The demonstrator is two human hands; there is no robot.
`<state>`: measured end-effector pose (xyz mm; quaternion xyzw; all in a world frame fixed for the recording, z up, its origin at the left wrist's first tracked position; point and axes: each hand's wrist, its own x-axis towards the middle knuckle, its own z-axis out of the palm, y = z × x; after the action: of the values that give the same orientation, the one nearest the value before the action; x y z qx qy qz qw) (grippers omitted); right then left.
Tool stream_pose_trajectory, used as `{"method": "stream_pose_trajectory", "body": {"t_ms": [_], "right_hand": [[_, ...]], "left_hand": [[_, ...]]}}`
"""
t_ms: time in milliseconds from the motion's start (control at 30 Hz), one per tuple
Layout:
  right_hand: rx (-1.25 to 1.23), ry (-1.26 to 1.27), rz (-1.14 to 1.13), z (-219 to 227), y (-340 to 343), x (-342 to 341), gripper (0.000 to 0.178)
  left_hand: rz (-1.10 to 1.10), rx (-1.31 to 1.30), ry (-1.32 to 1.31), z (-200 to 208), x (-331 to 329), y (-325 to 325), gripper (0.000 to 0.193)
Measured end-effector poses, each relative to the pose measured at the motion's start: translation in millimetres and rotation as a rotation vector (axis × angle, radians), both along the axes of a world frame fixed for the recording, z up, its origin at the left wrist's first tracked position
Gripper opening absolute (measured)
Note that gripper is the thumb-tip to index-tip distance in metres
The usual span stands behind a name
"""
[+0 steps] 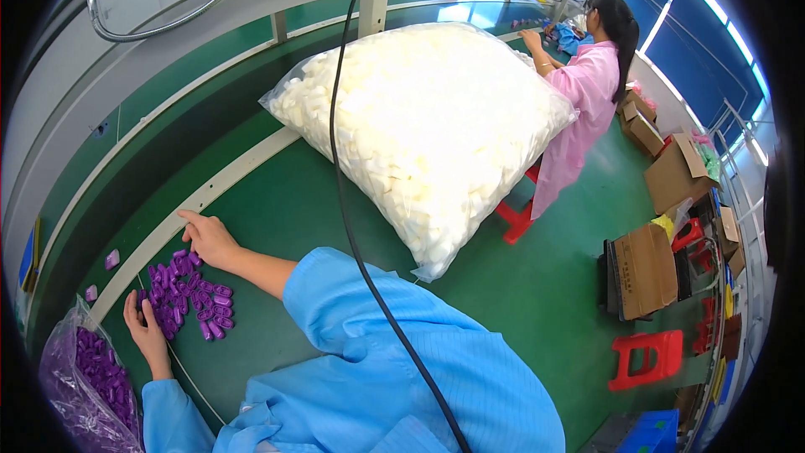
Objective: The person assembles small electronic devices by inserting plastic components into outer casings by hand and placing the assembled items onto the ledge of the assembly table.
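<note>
Head view shows a heap of small purple plastic pieces (pixel 189 294) lying on the green worktable (pixel 285 210), and everything else can be placed from that heap. Both of the person's hands flank it: the right hand (pixel 210 239) rests just above and to the right of the heap, palm down, fingers spread flat with the fingertips reaching toward the pale strip (pixel 210 193) that runs along the table beyond the heap; it pinches nothing that can be seen. The left hand (pixel 144 323) sits at the heap's near-left edge, fingers loosely curled against the outermost pieces; whether it holds one cannot be told. So the heap lies between the hands, touching or nearly touching both, with the left hand the closer to its middle. The heap as a whole stretches from upper left to lower right; the single pieces are short oblong shapes, and they point every which way, with no common axis. Left of the heap, past the left hand, stands a clear bag of purple pieces (pixel 84 386). Two stray pale purple pieces (pixel 111 258) lie beyond the heap across the strip. Well apart to the right lies a big clear bag of white pieces (pixel 428 126), and a black cable (pixel 344 193) hangs down in front of it. Far beyond it, a co-worker in a pink coat (pixel 583 109) works at the same table.
</note>
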<state>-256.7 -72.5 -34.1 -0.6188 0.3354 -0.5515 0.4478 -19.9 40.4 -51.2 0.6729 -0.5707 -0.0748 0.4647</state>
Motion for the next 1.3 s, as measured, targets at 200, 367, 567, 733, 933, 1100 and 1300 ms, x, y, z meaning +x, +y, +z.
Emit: {"method": "stream_pose_trajectory", "body": {"t_ms": [200,367,567,733,933,1100,1300], "right_hand": [[0.08,-0.075,0.001,9,-23,-13,0.031],[0.042,0.136,-0.055,9,-37,-13,0.022],[-0.121,0.329,-0.116,10,-29,-5,0.012],[-0.169,0.435,-0.046,13,-20,-8,0.01],[-0.215,0.368,-0.014,10,-14,-14,0.008],[-0.181,0.389,0.016,9,-15,-14,0.01],[-0.193,0.383,0.014,10,-15,-15,0.01]], "left_hand": [[-0.025,-0.031,0.22,-7,19,-29,0.039],[-0.174,-0.069,0.193,-10,26,-59,0.037],[-0.214,0.022,0.311,-1,22,-53,0.036],[-0.234,0.033,0.289,2,20,-56,0.034],[-0.231,0.052,0.138,-7,21,-61,0.031],[-0.232,-0.011,0.164,-3,15,-58,0.03],[-0.242,-0.02,0.09,1,12,-57,0.027]]}}
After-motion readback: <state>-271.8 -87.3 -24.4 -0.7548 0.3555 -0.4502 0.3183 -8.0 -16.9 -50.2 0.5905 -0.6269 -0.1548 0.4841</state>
